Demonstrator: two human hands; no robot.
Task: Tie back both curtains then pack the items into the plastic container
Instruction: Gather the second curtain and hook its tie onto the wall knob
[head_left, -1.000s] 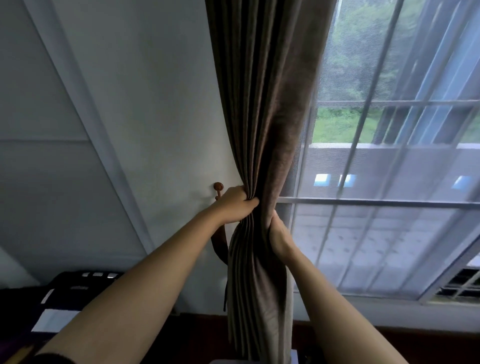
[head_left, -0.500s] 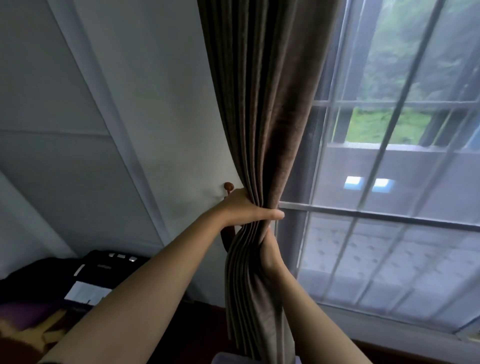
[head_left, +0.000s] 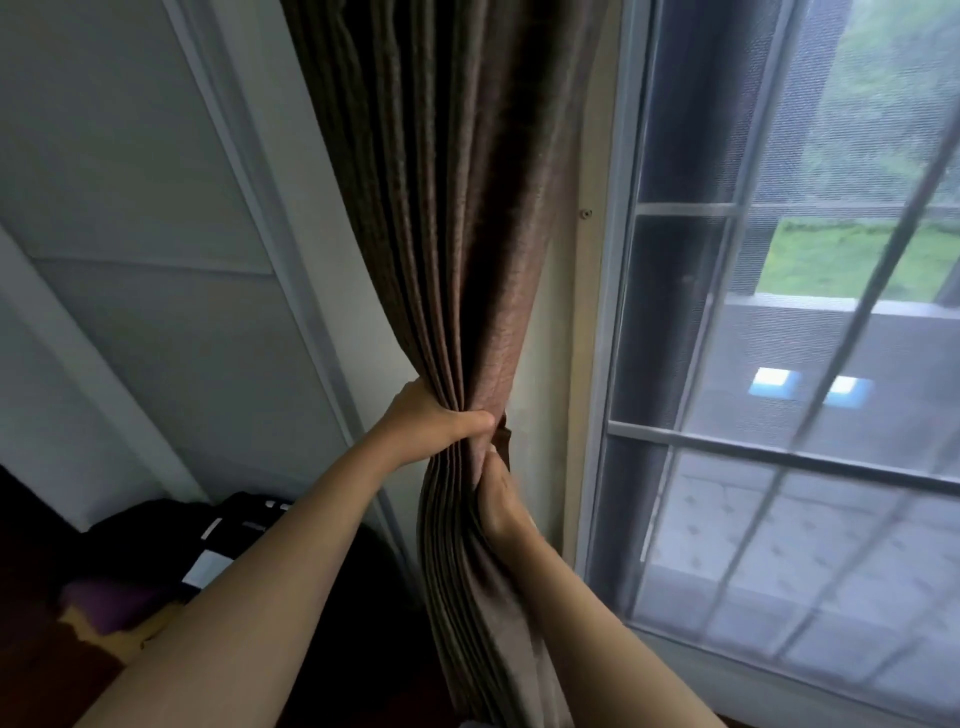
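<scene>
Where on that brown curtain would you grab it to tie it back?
At the gathered waist of the curtain, where the left hand wraps from the wall side and the right hand presses from the window side; the pleats bunch narrowest there.

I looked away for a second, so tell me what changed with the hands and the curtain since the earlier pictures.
The wall knob seen earlier beside the left hand is now out of sight behind hand and curtain. The right hand sits closer beneath the left, by a strap-like end. Unchanged: both hands grip the gathered curtain beside the window.
</scene>
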